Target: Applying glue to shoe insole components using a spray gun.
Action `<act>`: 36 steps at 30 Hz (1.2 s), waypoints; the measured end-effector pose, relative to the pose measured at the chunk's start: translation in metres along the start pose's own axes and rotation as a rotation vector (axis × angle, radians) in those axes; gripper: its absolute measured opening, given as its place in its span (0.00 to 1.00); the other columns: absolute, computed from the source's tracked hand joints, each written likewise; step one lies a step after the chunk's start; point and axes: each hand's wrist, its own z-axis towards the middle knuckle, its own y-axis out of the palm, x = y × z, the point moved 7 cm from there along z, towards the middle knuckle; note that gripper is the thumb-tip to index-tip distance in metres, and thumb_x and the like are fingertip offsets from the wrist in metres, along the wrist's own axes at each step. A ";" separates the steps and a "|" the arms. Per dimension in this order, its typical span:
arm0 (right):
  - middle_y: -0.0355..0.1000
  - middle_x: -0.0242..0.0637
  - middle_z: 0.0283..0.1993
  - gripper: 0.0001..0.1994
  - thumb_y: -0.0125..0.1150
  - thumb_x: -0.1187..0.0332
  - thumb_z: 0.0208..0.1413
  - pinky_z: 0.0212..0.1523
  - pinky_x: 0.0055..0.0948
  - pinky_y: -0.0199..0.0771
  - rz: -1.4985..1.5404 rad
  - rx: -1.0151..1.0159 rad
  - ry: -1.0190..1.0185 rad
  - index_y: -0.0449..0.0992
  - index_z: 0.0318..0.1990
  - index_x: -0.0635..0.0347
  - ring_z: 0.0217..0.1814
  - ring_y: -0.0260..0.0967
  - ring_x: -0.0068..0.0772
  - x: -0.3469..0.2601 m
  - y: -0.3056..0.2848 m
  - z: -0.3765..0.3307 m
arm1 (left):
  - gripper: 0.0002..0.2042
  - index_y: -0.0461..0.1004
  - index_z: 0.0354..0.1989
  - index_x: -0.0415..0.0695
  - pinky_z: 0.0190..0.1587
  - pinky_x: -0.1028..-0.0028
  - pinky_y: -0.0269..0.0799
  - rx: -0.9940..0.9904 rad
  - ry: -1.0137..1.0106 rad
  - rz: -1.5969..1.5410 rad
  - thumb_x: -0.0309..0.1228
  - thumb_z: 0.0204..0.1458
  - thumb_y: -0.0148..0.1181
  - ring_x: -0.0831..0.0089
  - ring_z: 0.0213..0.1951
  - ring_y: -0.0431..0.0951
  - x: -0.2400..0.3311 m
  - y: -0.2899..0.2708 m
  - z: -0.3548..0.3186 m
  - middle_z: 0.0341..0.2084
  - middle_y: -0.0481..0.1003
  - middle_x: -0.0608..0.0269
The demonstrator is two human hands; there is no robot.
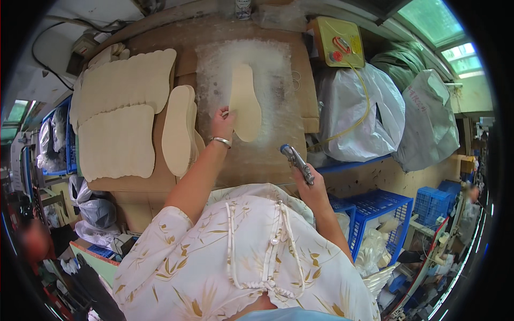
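Observation:
A cream insole (246, 101) lies over the whitish, residue-coated patch (209, 80) in the middle of the cardboard-covered table. My left hand (223, 124), with a bangle at its wrist, pinches the insole's left edge. In my right hand (312, 186) is a metal spray gun (297, 162), its blue-grey front end toward the table. The gun is apart from the insole, to its lower right. A small stack of insoles (179, 128) stands just left of my left forearm. Farther left, insoles overlap in two rows, a far row (126, 80) and a near row (118, 142).
A yellow metal can (338, 43) stands at the far right, with a yellow hose (368, 104) running down from it. Beside it are white plastic bags (358, 115) and a grey sack (428, 117). Blue crates (380, 208) stand below right. A spray can (243, 8) is at the back.

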 end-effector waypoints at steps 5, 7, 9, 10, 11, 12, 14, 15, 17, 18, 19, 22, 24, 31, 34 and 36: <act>0.69 0.45 0.25 0.12 0.59 0.65 0.58 0.31 0.28 0.68 0.057 0.072 -0.043 0.73 0.44 0.62 0.25 0.63 0.31 0.005 -0.010 -0.009 | 0.14 0.67 0.45 0.38 0.36 0.70 0.77 0.103 -0.247 0.136 0.28 0.53 0.60 0.68 0.35 0.78 -0.051 -0.002 -0.004 0.39 0.75 0.54; 0.69 0.45 0.26 0.12 0.59 0.66 0.58 0.31 0.28 0.68 0.104 0.072 -0.080 0.72 0.46 0.62 0.26 0.64 0.30 0.000 -0.010 -0.006 | 0.14 0.67 0.45 0.37 0.36 0.68 0.78 0.131 -0.364 0.164 0.28 0.53 0.60 0.65 0.37 0.78 -0.052 -0.007 -0.026 0.40 0.75 0.54; 0.69 0.44 0.26 0.13 0.59 0.66 0.58 0.31 0.28 0.67 0.096 0.075 -0.072 0.71 0.47 0.62 0.26 0.64 0.31 -0.012 -0.010 0.002 | 0.14 0.67 0.46 0.39 0.40 0.67 0.78 0.026 -0.459 0.115 0.32 0.55 0.59 0.64 0.39 0.78 -0.063 -0.007 -0.038 0.39 0.75 0.57; 0.69 0.44 0.27 0.13 0.58 0.66 0.58 0.31 0.28 0.67 0.084 0.074 -0.070 0.70 0.47 0.62 0.26 0.65 0.33 -0.021 -0.007 0.008 | 0.14 0.67 0.46 0.39 0.40 0.67 0.78 0.031 -0.457 0.115 0.32 0.55 0.59 0.64 0.39 0.78 -0.067 -0.013 -0.040 0.39 0.75 0.57; 0.69 0.44 0.27 0.13 0.58 0.66 0.58 0.31 0.28 0.67 0.087 0.069 -0.073 0.70 0.47 0.62 0.26 0.65 0.33 -0.029 -0.002 0.012 | 0.14 0.67 0.45 0.37 0.38 0.67 0.78 0.038 -0.488 0.090 0.32 0.55 0.60 0.64 0.39 0.78 -0.076 -0.016 -0.042 0.39 0.75 0.57; 0.69 0.43 0.26 0.12 0.58 0.66 0.59 0.30 0.29 0.67 0.078 0.073 -0.136 0.70 0.46 0.63 0.25 0.65 0.34 -0.041 0.001 0.016 | 0.15 0.67 0.44 0.36 0.37 0.67 0.79 0.040 -0.520 0.065 0.31 0.54 0.61 0.63 0.38 0.78 -0.082 -0.016 -0.044 0.38 0.74 0.56; 0.69 0.42 0.24 0.12 0.58 0.65 0.59 0.29 0.29 0.67 0.068 0.075 -0.201 0.70 0.45 0.63 0.24 0.64 0.36 -0.059 0.007 0.024 | 0.14 0.67 0.43 0.36 0.37 0.68 0.79 0.031 -0.520 0.019 0.32 0.54 0.60 0.63 0.38 0.78 -0.090 -0.015 -0.045 0.38 0.74 0.56; 0.68 0.41 0.24 0.12 0.59 0.64 0.59 0.28 0.30 0.66 0.053 0.076 -0.213 0.70 0.43 0.63 0.23 0.64 0.36 -0.065 0.008 0.029 | 0.14 0.68 0.43 0.36 0.37 0.69 0.79 0.024 -0.521 -0.029 0.32 0.54 0.60 0.64 0.38 0.78 -0.089 -0.011 -0.048 0.38 0.74 0.56; 0.68 0.40 0.23 0.12 0.59 0.63 0.59 0.28 0.30 0.66 0.033 0.072 -0.228 0.70 0.41 0.63 0.23 0.64 0.37 -0.075 0.010 0.037 | 0.12 0.69 0.42 0.39 0.37 0.70 0.78 0.026 -0.529 -0.018 0.33 0.55 0.60 0.66 0.37 0.78 -0.088 -0.006 -0.050 0.37 0.75 0.58; 0.67 0.40 0.22 0.12 0.59 0.63 0.59 0.27 0.30 0.66 0.030 0.095 -0.167 0.70 0.40 0.62 0.22 0.64 0.36 -0.074 0.009 0.041 | 0.11 0.69 0.41 0.41 0.37 0.72 0.78 0.025 -0.538 -0.003 0.33 0.56 0.59 0.67 0.36 0.78 -0.087 -0.004 -0.050 0.36 0.76 0.59; 0.67 0.39 0.21 0.12 0.60 0.62 0.58 0.27 0.29 0.66 0.027 0.120 -0.106 0.70 0.39 0.62 0.22 0.63 0.35 -0.072 0.008 0.044 | 0.11 0.69 0.41 0.41 0.37 0.72 0.78 0.031 -0.537 -0.011 0.33 0.56 0.59 0.67 0.36 0.78 -0.086 -0.005 -0.050 0.36 0.76 0.59; 0.67 0.38 0.21 0.13 0.60 0.60 0.58 0.26 0.29 0.65 0.020 0.094 -0.177 0.70 0.38 0.62 0.21 0.63 0.32 -0.076 0.013 0.044 | 0.10 0.70 0.40 0.41 0.36 0.72 0.78 0.007 -0.530 0.039 0.33 0.56 0.58 0.67 0.35 0.78 -0.085 -0.007 -0.049 0.36 0.75 0.59; 0.67 0.38 0.21 0.13 0.60 0.60 0.59 0.26 0.29 0.65 -0.006 0.076 -0.214 0.70 0.38 0.62 0.21 0.62 0.31 -0.080 0.015 0.044 | 0.10 0.70 0.40 0.40 0.35 0.72 0.78 -0.001 -0.534 0.053 0.33 0.56 0.57 0.67 0.35 0.78 -0.085 -0.011 -0.049 0.36 0.75 0.59; 0.67 0.37 0.21 0.13 0.60 0.61 0.58 0.26 0.28 0.65 -0.008 0.120 -0.157 0.70 0.39 0.62 0.22 0.62 0.27 -0.077 0.012 0.040 | 0.10 0.71 0.41 0.38 0.34 0.73 0.78 -0.053 -0.570 0.085 0.32 0.57 0.55 0.68 0.34 0.79 -0.094 -0.017 -0.052 0.34 0.76 0.58; 0.67 0.38 0.22 0.12 0.60 0.62 0.58 0.27 0.29 0.65 0.012 0.104 -0.145 0.70 0.39 0.62 0.23 0.63 0.28 -0.075 0.013 0.040 | 0.11 0.69 0.40 0.36 0.31 0.73 0.79 -0.061 -0.572 0.059 0.31 0.56 0.57 0.65 0.31 0.80 -0.095 -0.017 -0.053 0.34 0.76 0.54; 0.68 0.38 0.22 0.12 0.60 0.62 0.58 0.28 0.29 0.66 0.016 0.120 -0.109 0.70 0.39 0.62 0.23 0.63 0.30 -0.066 0.011 0.039 | 0.10 0.71 0.41 0.38 0.34 0.74 0.79 -0.075 -0.593 0.125 0.32 0.58 0.55 0.68 0.34 0.80 -0.096 -0.017 -0.055 0.34 0.77 0.57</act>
